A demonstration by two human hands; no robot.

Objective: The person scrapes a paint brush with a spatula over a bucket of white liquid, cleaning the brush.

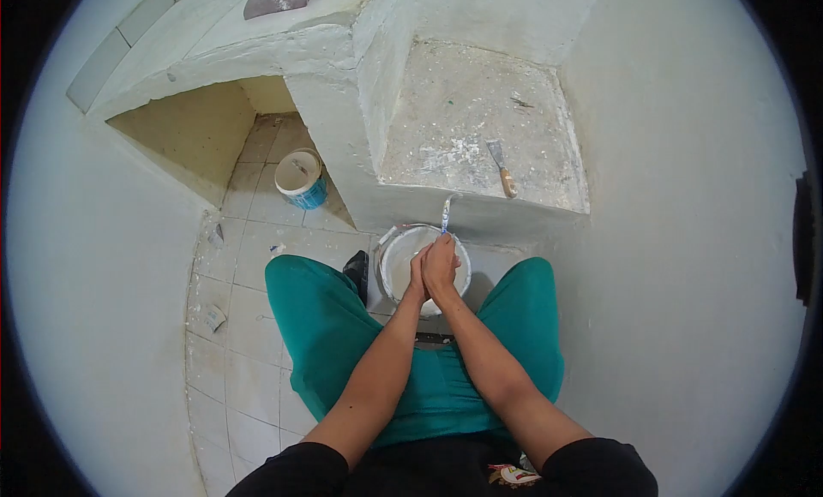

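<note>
Both my hands are close together over a white bucket [397,244] standing on the floor between my knees. My right hand [442,261] is closed around a thin, paint-smeared stick-like tool [446,214], whose end sticks out past my fingers towards the ledge. Pressed against it, my left hand [417,272] is curled closed. Its fingers are partly hidden behind my right hand, so what it grips cannot be made out. My hands and forearms cover part of the bucket's opening; pale material shows inside.
A scraper [501,167] with a wooden handle lies on the spattered ledge [429,146] ahead. A smaller white-and-blue bucket [300,184] stands in the alcove at left. Debris [214,317] lies on the floor tiles. A curved piece [281,0] rests on the upper shelf. A wall [686,240] bounds the right.
</note>
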